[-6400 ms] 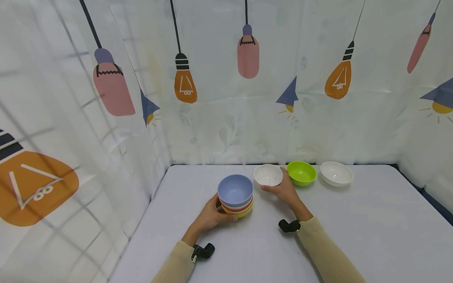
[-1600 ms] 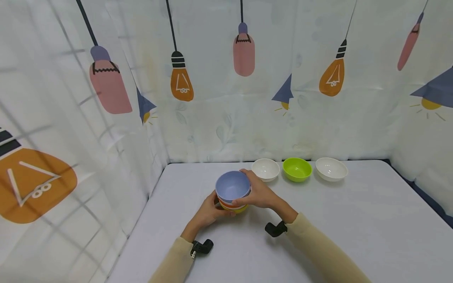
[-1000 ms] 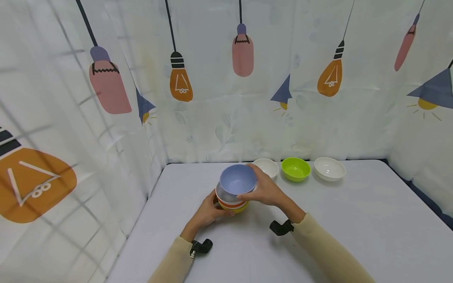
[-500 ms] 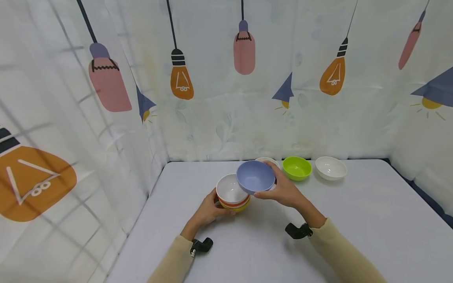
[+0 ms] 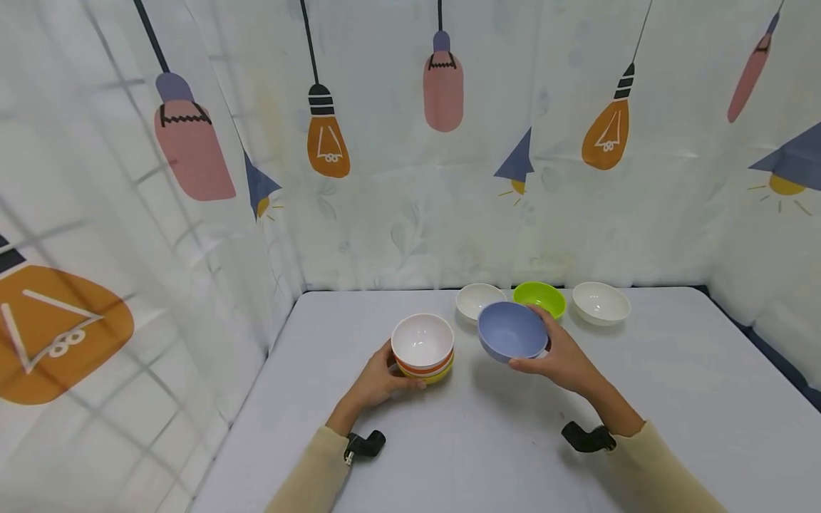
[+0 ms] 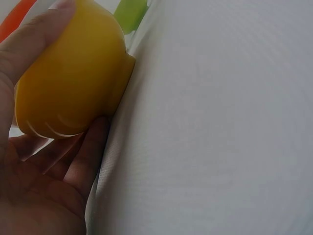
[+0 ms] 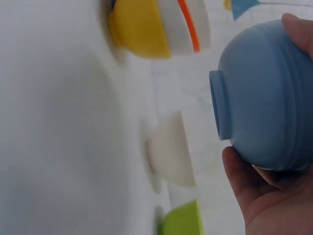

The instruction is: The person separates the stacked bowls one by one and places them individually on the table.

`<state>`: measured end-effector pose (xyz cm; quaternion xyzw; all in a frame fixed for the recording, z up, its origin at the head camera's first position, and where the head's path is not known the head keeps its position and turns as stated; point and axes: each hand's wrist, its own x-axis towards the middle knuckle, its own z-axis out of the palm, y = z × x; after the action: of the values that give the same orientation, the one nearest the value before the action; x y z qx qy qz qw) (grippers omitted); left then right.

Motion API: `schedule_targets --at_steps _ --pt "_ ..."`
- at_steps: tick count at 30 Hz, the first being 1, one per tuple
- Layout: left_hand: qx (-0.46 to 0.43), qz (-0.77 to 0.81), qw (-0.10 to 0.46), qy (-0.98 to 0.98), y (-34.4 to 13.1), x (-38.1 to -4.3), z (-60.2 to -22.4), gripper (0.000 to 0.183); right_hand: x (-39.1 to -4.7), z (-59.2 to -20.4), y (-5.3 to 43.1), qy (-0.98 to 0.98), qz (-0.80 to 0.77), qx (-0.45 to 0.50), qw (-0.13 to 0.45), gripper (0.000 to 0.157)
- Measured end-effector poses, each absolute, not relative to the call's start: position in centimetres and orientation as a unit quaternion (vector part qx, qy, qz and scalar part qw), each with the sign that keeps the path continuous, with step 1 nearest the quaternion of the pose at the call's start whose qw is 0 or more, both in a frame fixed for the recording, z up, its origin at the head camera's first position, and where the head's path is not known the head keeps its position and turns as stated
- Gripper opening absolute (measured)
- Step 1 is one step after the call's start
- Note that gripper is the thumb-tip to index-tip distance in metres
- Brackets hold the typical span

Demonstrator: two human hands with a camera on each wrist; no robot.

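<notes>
My left hand (image 5: 378,381) grips a stack of nested bowls on the table, with its thumb across the yellow bowl (image 6: 73,73) at the bottom. Orange and white rims show above the yellow, and a white bowl (image 5: 422,340) is uppermost. To the right of the stack, my right hand (image 5: 567,360) holds a blue bowl (image 5: 512,331) in the air by its side. In the right wrist view the blue bowl's foot ring (image 7: 220,105) is well off the table, and the thumb lies near its rim.
Along the table's back edge stand a white bowl (image 5: 477,301), a green bowl (image 5: 540,293) partly behind the blue one, and another white bowl (image 5: 601,303). Behind them hangs a lamp-patterned curtain (image 5: 410,228). A white cloth covers the table (image 5: 449,456).
Over six seconds, my right hand has left the rear white bowl, gone to the stack and lifted the blue bowl off, carrying it rightward. My left hand has stayed at the stack.
</notes>
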<state>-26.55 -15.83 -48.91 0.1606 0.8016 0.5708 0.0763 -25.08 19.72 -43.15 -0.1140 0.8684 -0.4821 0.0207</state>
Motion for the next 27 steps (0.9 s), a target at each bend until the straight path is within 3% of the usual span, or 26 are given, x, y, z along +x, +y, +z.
schedule_targets --at_steps 5,27 --pt "0.162 0.577 0.078 0.797 -15.7 -25.6 -47.3 0.094 -24.5 -44.1 21.9 0.877 -0.47 -0.097 0.019 0.11" --pt "0.15 0.585 0.081 0.793 -15.4 -25.4 -47.2 0.096 -23.5 -46.8 29.6 0.908 -0.416 -0.028 0.031 0.113"
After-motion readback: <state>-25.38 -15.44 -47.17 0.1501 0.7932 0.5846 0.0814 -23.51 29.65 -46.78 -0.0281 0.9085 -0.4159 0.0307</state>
